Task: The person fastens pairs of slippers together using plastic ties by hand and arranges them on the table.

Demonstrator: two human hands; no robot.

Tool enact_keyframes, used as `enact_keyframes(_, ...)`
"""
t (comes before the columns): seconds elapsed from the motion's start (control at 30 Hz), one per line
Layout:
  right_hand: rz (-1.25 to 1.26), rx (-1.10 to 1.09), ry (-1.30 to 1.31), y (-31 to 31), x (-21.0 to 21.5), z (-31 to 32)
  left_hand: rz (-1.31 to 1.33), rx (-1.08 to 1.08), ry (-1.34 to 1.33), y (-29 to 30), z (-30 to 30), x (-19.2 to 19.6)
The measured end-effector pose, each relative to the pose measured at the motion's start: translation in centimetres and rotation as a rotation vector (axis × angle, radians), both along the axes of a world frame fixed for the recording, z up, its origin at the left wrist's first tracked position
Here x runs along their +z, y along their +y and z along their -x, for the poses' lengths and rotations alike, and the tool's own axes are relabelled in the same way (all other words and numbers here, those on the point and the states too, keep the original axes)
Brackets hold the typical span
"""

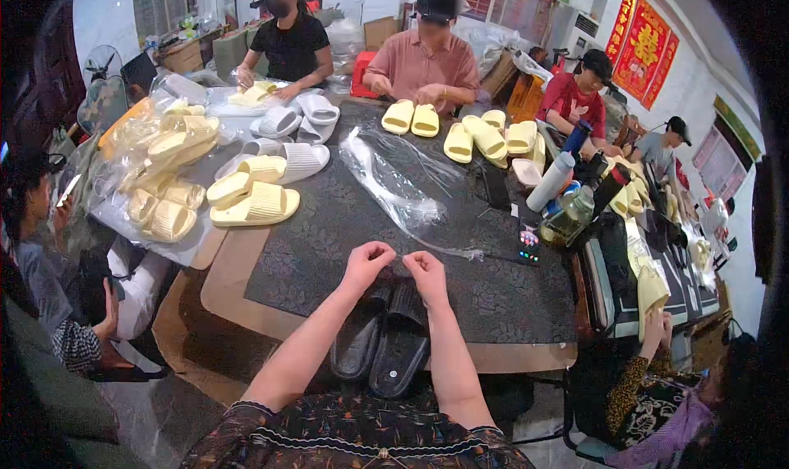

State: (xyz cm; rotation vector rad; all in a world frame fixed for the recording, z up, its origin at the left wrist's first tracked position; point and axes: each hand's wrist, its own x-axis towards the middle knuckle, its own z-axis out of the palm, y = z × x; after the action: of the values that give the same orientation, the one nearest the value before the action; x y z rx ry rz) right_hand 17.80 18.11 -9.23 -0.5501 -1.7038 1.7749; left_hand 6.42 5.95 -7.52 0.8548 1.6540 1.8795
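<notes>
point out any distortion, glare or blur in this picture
In the head view, black corners and a bowed tan table edge show fisheye distortion; same view, bright glints streak the clear plastic bundle; same view, the black slippers look dark; same view, a blurred patch covers the face of the person in pink.

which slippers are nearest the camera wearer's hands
The black slip-on slippers, just below the left hand and right hand in the picture; the pale yellow slippers and pale grey slippers lie farther off.

Reference: white bottle. Glass jar sits just right of it; dark-blue bottle stands just beyond; lit phone lies in front; red wall hanging hangs well behind.
</notes>
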Motion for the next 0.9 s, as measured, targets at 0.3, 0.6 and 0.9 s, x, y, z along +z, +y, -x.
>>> enact_keyframes(0.3, -0.002, 0.014, -0.015, -0.2, 0.6, -0.1, -0.007, 0.020, -0.013, 0.0, 0.0, 0.0)
enact_keyframes(0.6, -0.082, -0.013, -0.003, -0.6, 1.1, -0.1, -0.048, -0.002, -0.001, -0.1, -0.1, 0.2)
enact_keyframes(0.9, -0.035, -0.012, 0.027, -0.5, 0.6, 0.3, -0.069, -0.030, -0.013, 0.0, 0.4, -0.7)
